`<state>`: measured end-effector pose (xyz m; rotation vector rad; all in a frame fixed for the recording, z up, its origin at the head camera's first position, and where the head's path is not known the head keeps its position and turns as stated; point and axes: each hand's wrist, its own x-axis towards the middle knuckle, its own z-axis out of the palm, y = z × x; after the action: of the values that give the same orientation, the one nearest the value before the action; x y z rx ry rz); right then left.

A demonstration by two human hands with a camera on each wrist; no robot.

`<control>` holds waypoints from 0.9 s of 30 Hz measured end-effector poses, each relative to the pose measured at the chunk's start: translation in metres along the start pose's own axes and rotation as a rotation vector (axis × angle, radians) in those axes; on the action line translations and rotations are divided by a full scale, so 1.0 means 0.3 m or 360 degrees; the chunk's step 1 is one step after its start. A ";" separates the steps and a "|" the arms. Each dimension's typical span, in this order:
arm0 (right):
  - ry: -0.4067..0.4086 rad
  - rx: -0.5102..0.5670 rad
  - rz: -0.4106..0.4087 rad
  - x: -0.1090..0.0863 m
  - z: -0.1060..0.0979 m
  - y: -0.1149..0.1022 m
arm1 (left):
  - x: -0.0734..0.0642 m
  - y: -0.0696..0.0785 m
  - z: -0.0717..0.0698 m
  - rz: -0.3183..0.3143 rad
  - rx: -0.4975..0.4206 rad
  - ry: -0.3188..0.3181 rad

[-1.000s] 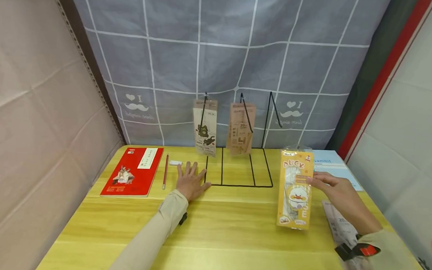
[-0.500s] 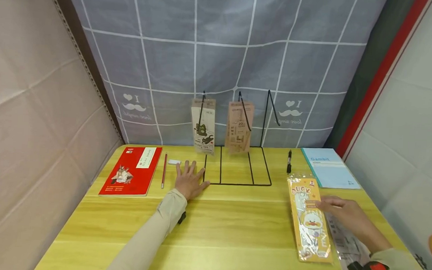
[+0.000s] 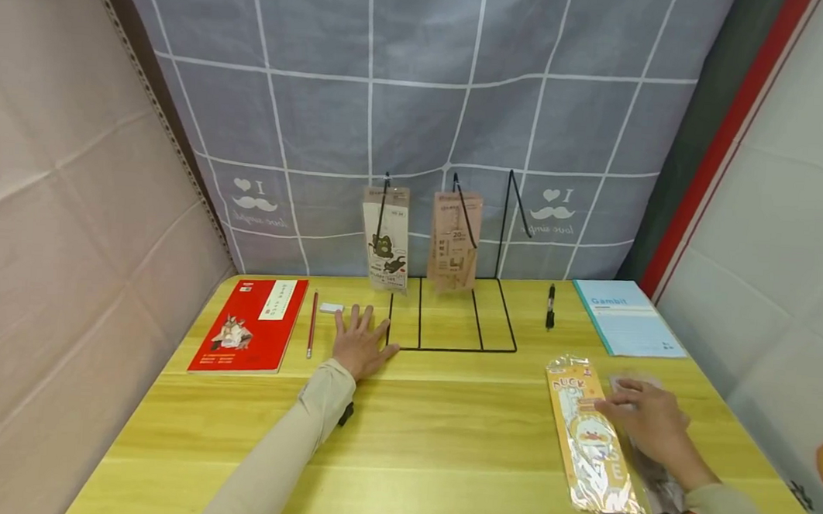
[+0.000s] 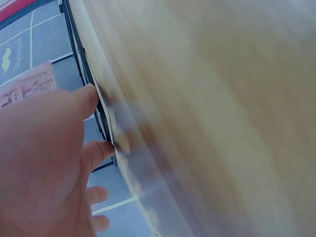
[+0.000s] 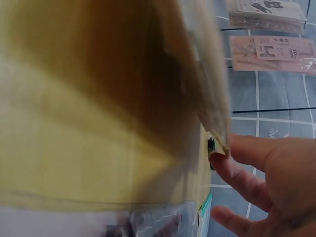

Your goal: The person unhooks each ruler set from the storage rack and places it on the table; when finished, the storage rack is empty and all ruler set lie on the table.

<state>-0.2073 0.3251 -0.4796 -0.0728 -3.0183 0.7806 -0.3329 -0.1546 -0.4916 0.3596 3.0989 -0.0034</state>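
Grey checked cloth backs the yellow worktop, where a black wire rack stands, a red booklet left of it and a blue notebook right. My left hand lies spread wide at the rack's near left corner. My right hand, the nearer one, narrowly pinches the right edge of the duck packet, right of the rack and closer to me, its long axis running toward me, near end slanting right. Beside it, a pale packet lies partly hidden by that hand; I can't make out either packet's contents. Hanging on the rack: a cat packet, then pink packets. Left of it lie a pencil and eraser.
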 end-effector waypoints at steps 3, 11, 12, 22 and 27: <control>0.0031 -0.0025 0.0004 -0.008 0.013 -0.002 | 0.000 0.000 -0.002 -0.0002 -0.0003 0.0004; 0.0030 -0.0077 0.0031 -0.028 0.024 -0.011 | -0.002 0.003 -0.003 -0.0010 -0.0026 -0.0016; 0.0027 -0.0081 0.0038 -0.027 0.022 -0.014 | 0.000 0.002 0.000 -0.0011 -0.0028 -0.0017; 0.0172 0.0070 -0.0077 0.017 -0.028 -0.096 | -0.012 0.010 -0.012 0.0014 -0.0040 0.0033; 0.0090 0.0330 -0.0221 0.102 -0.064 -0.210 | 0.001 0.004 0.004 0.0006 -0.0036 0.0008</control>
<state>-0.2398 0.2809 -0.4318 0.1155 -2.8337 1.0510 -0.3328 -0.1535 -0.4927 0.3652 3.1003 0.0324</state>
